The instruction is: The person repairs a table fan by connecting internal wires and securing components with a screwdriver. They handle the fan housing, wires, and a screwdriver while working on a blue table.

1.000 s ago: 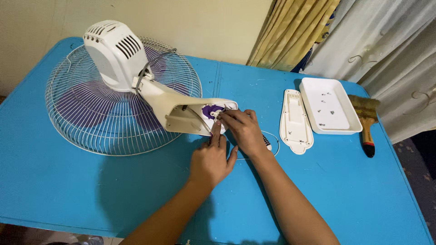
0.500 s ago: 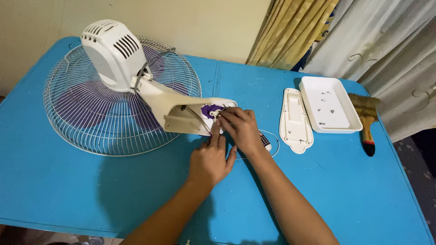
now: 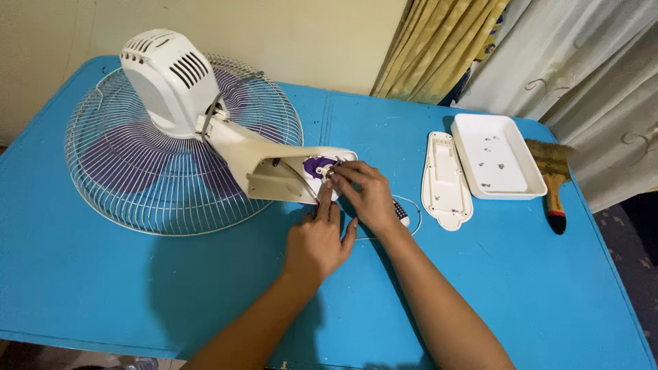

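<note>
Fan neck [image 3: 274,168] ran 10–4 o'clock; R hand [image 3: 367,195] pinched purple switch part [image 3: 319,166] at open end, L hand [image 3: 317,241] fingers pressed together, bracing just below at 6.

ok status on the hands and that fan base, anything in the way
Left hand flat on the table, fingers at the open fan base. Right hand fingertips in the base by the purple part. Cord loops under right wrist; nothing else blocking.

We are lying a fan [image 3: 181,137] face down on the blue table [image 3: 103,288], pressing our left hand [image 3: 317,241] against its open base [image 3: 295,175] while our right hand [image 3: 365,194] is pinching the purple part [image 3: 317,166]. At three o'clock are sitting a cover [image 3: 445,181], tray [image 3: 495,164] and brush [image 3: 552,181].
</note>
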